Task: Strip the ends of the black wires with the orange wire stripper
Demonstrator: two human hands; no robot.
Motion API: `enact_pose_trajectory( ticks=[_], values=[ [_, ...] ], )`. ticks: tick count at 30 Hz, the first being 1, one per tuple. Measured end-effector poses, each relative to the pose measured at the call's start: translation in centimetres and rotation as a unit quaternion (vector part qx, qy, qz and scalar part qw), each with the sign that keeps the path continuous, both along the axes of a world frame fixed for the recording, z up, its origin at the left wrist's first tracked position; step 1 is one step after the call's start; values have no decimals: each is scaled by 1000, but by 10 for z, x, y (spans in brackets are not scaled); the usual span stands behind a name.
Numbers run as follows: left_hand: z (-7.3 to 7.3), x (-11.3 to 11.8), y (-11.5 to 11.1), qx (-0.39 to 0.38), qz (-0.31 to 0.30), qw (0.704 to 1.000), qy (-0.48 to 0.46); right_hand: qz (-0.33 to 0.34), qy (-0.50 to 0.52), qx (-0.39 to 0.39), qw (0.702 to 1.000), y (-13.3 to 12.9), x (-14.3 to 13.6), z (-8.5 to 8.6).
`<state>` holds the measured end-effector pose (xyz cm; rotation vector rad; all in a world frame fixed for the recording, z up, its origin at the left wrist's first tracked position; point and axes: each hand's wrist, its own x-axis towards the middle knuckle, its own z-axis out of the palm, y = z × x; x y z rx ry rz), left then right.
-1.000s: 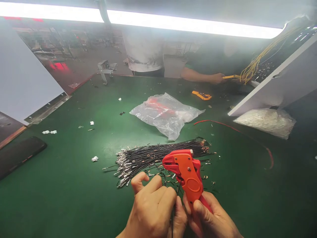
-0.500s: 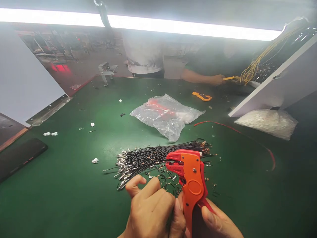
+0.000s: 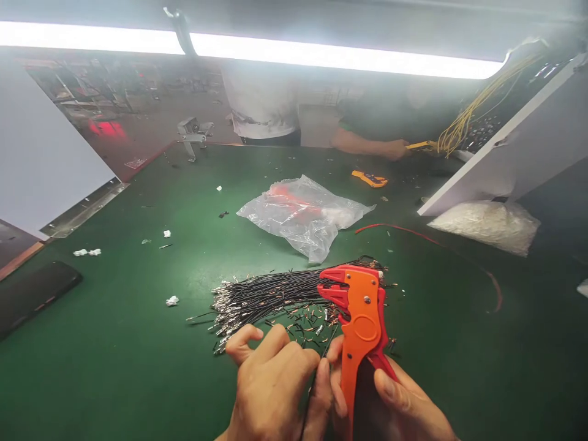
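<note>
At the bottom middle, my left hand (image 3: 275, 386) pinches a thin black wire (image 3: 329, 343) between thumb and fingers, its free end pointing up. My right hand (image 3: 411, 401) is wrapped round the handles of an orange and red wire stripper (image 3: 365, 327). The stripper stands upright with its jaws apart, pointing left, and nothing shows between them. The wire's tip is just left of the tool's body. Behind both hands lies a bundle of black wires (image 3: 271, 294) with metal terminals at the left end and bare copper at the right. Small wire scraps (image 3: 305, 324) are scattered before it.
A clear plastic bag (image 3: 303, 214) with red contents lies mid-table. Beyond it are yellow pliers (image 3: 370, 179) and a red wire (image 3: 404, 228). A white bag (image 3: 487, 225) sits by the right panel. A dark phone-like object (image 3: 39, 297) lies left. A co-worker's hand (image 3: 394, 149) holds a yellow tool.
The stripper has risen slightly to the right, and its jaws have opened wider. My left hand and the wire have drawn a little away from it. The view has shifted slightly.
</note>
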<state>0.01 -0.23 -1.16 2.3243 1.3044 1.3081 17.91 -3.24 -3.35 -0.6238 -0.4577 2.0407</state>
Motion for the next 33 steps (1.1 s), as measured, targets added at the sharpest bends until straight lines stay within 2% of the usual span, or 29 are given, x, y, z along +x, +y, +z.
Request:
enact_pose_trajectory(
  ticks=[6, 9, 13, 15, 17, 19, 22, 24, 27, 28, 29, 30, 31, 32, 33],
  values=[
    [-11, -6, 14, 2, -3, 1000, 2, -29, -60, 55, 996, 4, 9, 3],
    [-15, -10, 24, -5, 16, 1000, 12, -22, -50, 72, 996, 8, 19, 10],
    [-17, -13, 31, 16, 46, 999, 5, 71, 11, 52, 996, 6, 33, 15],
    [-18, -15, 34, 27, 56, 998, 8, 103, 54, 18, 993, 0, 38, 10],
    [-19, -20, 38, 35, 70, 997, 13, 159, 53, 2, 986, -6, 43, 1],
    [-18, -27, 44, 42, 91, 995, 18, 203, 19, -36, 978, -10, 46, -11],
    [-15, -40, 54, 58, 131, 989, 20, 245, -15, -41, 969, -10, 45, -26],
    [-12, -49, 61, 71, 165, 984, 17, 291, -27, -38, 956, -7, 42, -29],
    [-9, -58, 69, 86, 205, 975, 12, 308, -95, -57, 945, -2, 34, -22],
    [-8, -60, 70, 88, 213, 973, 12, 292, -174, -68, 938, -1, 31, -16],
    [-8, -62, 71, 90, 217, 972, 12, 285, -262, -62, 920, 1, 28, -11],
    [-8, -62, 72, 91, 218, 972, 13, 331, -292, -37, 896, 3, 24, -5],
    [-9, -62, 72, 92, 217, 972, 15, 317, -324, -37, 891, 6, 22, -1],
    [-10, -61, 71, 92, 212, 973, 18, 307, -327, -14, 894, 8, 19, 3],
    [-11, -59, 71, 92, 206, 974, 21, 281, -308, 15, 909, 10, 18, 6]
  ],
)
